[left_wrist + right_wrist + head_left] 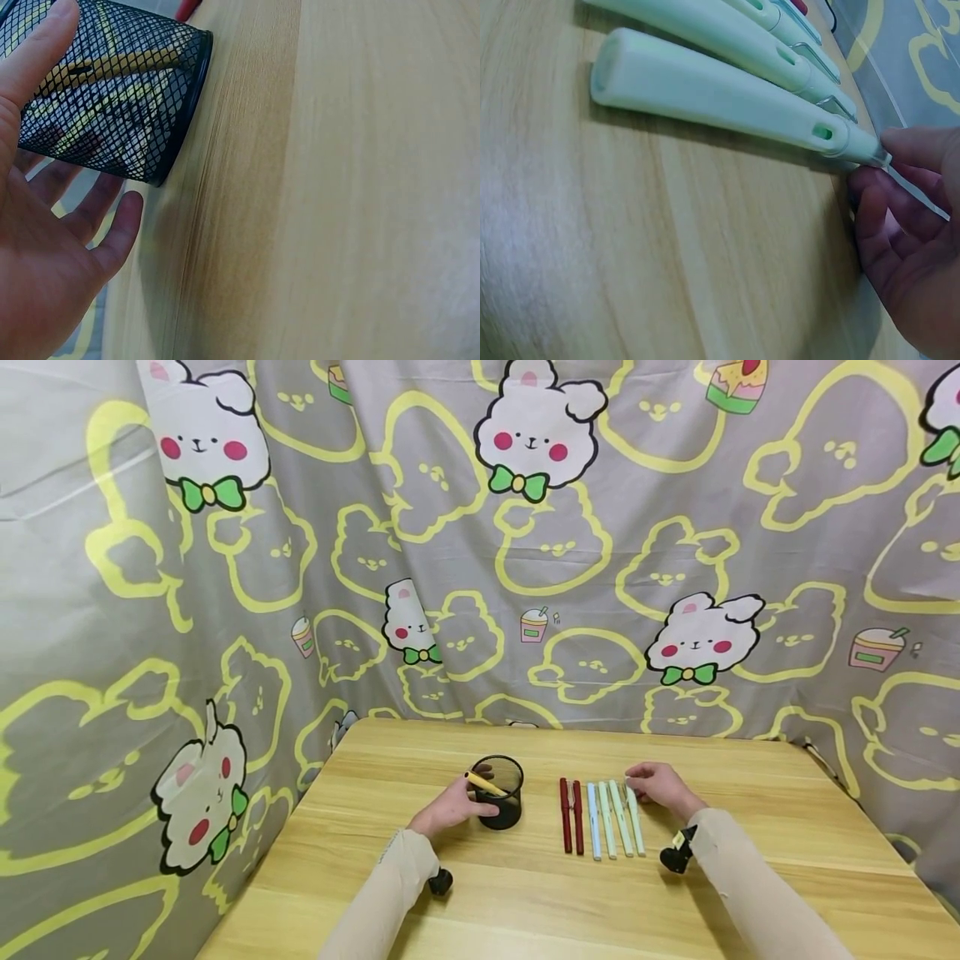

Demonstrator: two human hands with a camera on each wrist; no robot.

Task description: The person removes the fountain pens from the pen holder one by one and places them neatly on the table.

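Note:
A black mesh pen cup (501, 816) stands on the table with a yellow pen (483, 784) leaning inside it. My left hand (455, 803) holds the cup from its left side, thumb on the near side and fingers round the far side; in the left wrist view the thumb presses the mesh (112, 127). To the right lies a row of pens: two dark red pens (566, 827), a light blue pen (594, 827) and three mint green pens (621, 827). With thumb and forefinger, my right hand (663, 787) pinches the far end of the rightmost mint green pen (712, 94).
The wooden table (510, 902) extends around both hands. A grey patterned curtain (450, 568) hangs behind it and along its left side. Each wrist carries a small black camera (675, 858).

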